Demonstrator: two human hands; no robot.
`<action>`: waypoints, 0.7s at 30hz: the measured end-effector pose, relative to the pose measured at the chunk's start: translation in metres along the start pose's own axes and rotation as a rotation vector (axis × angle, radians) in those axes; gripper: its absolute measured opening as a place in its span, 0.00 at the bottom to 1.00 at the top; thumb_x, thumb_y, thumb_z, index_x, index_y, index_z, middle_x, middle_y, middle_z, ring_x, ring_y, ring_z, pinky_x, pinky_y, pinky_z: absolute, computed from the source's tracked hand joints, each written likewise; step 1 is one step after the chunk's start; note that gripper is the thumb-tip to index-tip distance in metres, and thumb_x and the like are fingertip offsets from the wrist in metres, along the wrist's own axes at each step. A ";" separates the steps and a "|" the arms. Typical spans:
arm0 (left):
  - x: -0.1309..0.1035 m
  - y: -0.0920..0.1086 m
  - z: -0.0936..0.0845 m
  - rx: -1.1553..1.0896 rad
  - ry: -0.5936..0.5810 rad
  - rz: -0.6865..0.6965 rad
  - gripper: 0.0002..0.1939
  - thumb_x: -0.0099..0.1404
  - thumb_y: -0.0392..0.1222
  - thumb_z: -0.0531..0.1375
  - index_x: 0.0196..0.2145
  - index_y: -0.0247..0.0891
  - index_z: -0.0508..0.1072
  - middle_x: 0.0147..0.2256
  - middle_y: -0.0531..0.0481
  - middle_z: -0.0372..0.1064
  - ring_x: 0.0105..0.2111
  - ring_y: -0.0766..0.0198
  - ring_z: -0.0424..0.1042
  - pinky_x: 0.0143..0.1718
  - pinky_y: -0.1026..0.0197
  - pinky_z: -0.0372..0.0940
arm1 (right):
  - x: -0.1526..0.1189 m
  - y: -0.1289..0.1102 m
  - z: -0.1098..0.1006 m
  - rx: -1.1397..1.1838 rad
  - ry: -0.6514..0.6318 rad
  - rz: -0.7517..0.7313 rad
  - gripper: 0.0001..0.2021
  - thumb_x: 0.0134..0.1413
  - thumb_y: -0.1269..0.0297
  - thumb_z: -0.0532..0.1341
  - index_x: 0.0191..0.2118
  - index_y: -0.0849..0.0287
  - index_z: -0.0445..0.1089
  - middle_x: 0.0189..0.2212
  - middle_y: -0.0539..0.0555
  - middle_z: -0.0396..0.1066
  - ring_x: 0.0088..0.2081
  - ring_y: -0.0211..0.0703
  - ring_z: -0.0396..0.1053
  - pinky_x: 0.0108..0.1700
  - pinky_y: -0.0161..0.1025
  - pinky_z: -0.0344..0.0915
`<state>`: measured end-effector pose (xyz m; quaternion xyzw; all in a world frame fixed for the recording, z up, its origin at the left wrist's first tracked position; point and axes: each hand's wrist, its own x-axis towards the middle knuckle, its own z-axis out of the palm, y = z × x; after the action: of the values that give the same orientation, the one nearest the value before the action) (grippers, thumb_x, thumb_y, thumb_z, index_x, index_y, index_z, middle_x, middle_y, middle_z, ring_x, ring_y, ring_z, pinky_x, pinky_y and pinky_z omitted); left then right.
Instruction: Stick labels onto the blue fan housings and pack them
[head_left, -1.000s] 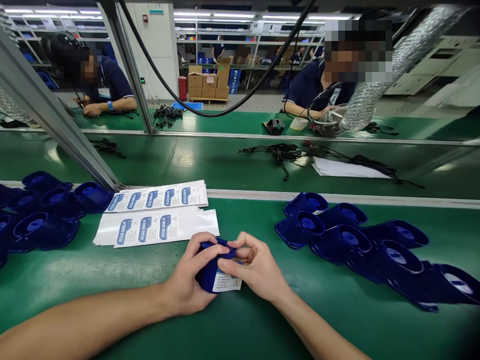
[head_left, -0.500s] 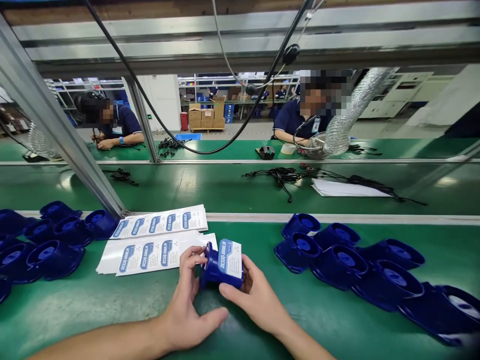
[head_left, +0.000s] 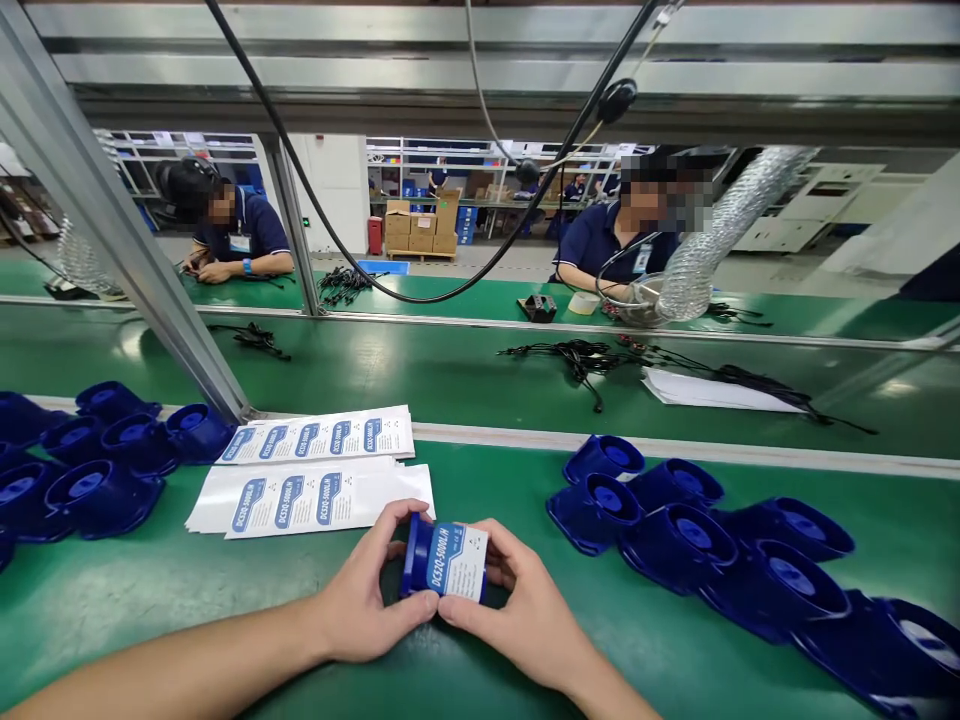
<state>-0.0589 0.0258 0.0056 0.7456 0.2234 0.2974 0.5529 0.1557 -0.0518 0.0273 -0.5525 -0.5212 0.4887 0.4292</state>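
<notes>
A dark blue plastic housing point(head_left: 417, 560) is held between both hands over the green table. On its side lies a blue and white label point(head_left: 459, 562) that reads DC52Q-5000L/H. My left hand point(head_left: 367, 590) grips the flange end, its thumb at the label's lower edge. My right hand point(head_left: 525, 600) wraps the other end, thumb pressed on the label's lower part and fingers behind. Label sheets point(head_left: 300, 500) lie just beyond my left hand, with a second stack point(head_left: 322, 437) behind them.
Several blue housings point(head_left: 105, 490) sit at the left, and several more point(head_left: 679, 535) at the right. A metal post point(head_left: 135, 220) slants down at the left. Black cables point(head_left: 577, 358) and white paper point(head_left: 720, 392) lie farther back. Two people work across the table.
The housing has turned so its label faces up more and has moved slightly lower in view. My left thumb and fingers have closed onto it; before, the thumb was off it.
</notes>
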 end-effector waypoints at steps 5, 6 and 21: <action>0.003 0.005 -0.008 0.274 -0.016 0.122 0.38 0.59 0.34 0.66 0.63 0.47 0.57 0.57 0.41 0.64 0.56 0.47 0.70 0.60 0.41 0.67 | -0.002 0.005 -0.005 -0.277 0.078 -0.023 0.30 0.45 0.51 0.78 0.54 0.50 0.73 0.55 0.57 0.77 0.57 0.62 0.73 0.62 0.58 0.67; 0.004 0.005 -0.009 0.293 -0.024 0.135 0.38 0.58 0.34 0.66 0.63 0.46 0.58 0.57 0.41 0.64 0.56 0.47 0.70 0.60 0.42 0.68 | -0.002 0.006 -0.006 -0.317 0.069 -0.029 0.30 0.44 0.51 0.78 0.54 0.49 0.73 0.56 0.56 0.77 0.58 0.62 0.72 0.62 0.58 0.66; 0.008 0.010 -0.010 0.317 -0.042 0.171 0.34 0.62 0.36 0.67 0.62 0.46 0.60 0.55 0.40 0.65 0.55 0.48 0.69 0.58 0.43 0.69 | -0.001 0.013 -0.008 -0.288 0.024 -0.067 0.29 0.50 0.48 0.75 0.56 0.47 0.73 0.56 0.56 0.77 0.58 0.62 0.73 0.62 0.60 0.67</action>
<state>-0.0599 0.0348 0.0186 0.8457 0.1918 0.2889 0.4055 0.1657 -0.0538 0.0156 -0.5965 -0.5988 0.3877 0.3679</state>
